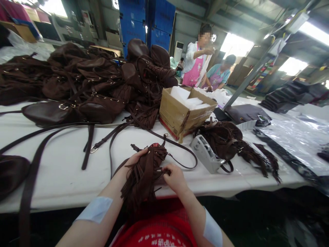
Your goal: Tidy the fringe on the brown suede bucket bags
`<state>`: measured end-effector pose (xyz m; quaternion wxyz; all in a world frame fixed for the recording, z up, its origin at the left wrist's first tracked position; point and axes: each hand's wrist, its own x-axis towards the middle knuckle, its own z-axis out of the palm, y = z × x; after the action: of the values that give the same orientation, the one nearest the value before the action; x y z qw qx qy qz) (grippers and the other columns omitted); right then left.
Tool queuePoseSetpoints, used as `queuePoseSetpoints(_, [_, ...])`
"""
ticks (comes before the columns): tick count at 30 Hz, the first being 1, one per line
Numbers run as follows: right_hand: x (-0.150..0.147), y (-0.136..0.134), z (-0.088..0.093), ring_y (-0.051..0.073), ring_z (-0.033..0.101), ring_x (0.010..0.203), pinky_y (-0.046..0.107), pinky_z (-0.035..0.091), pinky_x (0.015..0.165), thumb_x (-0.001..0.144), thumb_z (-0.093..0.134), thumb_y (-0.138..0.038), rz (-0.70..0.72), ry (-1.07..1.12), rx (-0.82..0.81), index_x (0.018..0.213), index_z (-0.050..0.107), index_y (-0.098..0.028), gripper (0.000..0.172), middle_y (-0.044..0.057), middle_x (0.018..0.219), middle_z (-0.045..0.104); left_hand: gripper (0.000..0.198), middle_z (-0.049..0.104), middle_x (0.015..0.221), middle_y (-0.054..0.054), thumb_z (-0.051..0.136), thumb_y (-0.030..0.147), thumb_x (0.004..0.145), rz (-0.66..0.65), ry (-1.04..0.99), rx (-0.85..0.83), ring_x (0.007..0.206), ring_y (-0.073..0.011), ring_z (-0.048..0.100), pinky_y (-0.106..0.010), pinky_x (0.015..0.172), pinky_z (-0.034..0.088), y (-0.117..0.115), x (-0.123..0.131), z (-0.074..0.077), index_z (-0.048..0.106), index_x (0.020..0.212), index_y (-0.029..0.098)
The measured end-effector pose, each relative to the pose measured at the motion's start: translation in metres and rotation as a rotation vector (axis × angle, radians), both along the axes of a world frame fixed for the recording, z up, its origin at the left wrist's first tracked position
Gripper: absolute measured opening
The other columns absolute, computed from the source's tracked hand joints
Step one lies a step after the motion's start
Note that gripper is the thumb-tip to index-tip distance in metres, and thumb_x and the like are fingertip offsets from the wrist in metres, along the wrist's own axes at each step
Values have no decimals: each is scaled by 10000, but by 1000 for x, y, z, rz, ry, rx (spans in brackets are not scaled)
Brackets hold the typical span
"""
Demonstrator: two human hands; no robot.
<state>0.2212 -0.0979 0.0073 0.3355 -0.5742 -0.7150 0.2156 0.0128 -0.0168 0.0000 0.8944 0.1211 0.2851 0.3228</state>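
A dark brown fringed handbag (147, 169) hangs over the near edge of the table, close to my body. My left hand (136, 157) grips its upper left side, thumb on top and the other fingers hidden behind it. On the right, my right hand (174, 177) pinches a few strands of the fringe (159, 172) between thumb and fingers. The bag's thin strap (194, 156) loops out over the white table (100, 187) to the right. Something red shows at the bag's top opening.
A heap of brown bags (84, 75) covers the back left. Behind my hands stands a cardboard box (173, 111) with white sheets. A grey tape dispenser (204, 154) and another fringed bag (223, 137) lie right. Two people in pink aprons (196, 70) work across the table.
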Motion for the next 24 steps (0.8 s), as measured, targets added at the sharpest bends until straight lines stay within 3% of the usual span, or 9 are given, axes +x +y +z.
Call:
queuePoseSetpoints(6, [10, 1, 9, 166, 624, 695, 270, 482, 668, 630, 509, -90, -53, 103, -35, 784, 708, -210, 278, 11, 769, 703, 326, 745, 871, -185, 513, 290, 906, 36, -9, 14, 762, -248, 728, -319, 756, 586, 1, 2, -1, 660, 1040, 32])
queuePoseSetpoints(10, [13, 5, 8, 163, 610, 665, 280, 483, 679, 685, 502, -126, -164, 52, 21, 782, 703, -204, 236, 22, 762, 701, 331, 746, 856, -179, 510, 294, 907, 37, -5, 3, 752, -254, 729, -327, 739, 588, 1, 1, -2, 659, 1064, 43])
queuePoseSetpoints(16, [43, 15, 17, 182, 608, 701, 304, 483, 719, 746, 481, -159, -335, 60, 111, 746, 671, -187, 192, 47, 748, 680, 375, 736, 941, -197, 520, 287, 900, 63, -17, 16, 853, -275, 719, -356, 807, 574, 0, 1, 0, 627, 1139, 19])
queuePoseSetpoints(18, [41, 11, 21, 176, 606, 732, 281, 487, 681, 745, 487, -150, -224, 112, 83, 785, 659, -186, 180, 46, 783, 665, 366, 743, 920, -181, 506, 280, 907, 51, -17, 19, 816, -270, 724, -359, 781, 582, 0, 0, 1, 628, 1146, 32])
queuePoseSetpoints(22, [-4, -12, 10, 172, 582, 929, 254, 499, 733, 681, 579, -127, 235, 145, -11, 937, 642, -206, 276, 59, 1056, 605, 394, 741, 901, -193, 515, 348, 902, -45, -2, -5, 761, -291, 725, -395, 743, 592, 2, -4, 0, 661, 1075, 26])
queuePoseSetpoints(24, [-28, -20, -3, 164, 571, 873, 262, 487, 756, 664, 560, -85, 279, 87, -26, 878, 633, -211, 259, 35, 958, 602, 426, 735, 928, -209, 530, 396, 891, -71, -6, -24, 798, -307, 722, -417, 777, 586, 1, -5, -2, 673, 1038, 23])
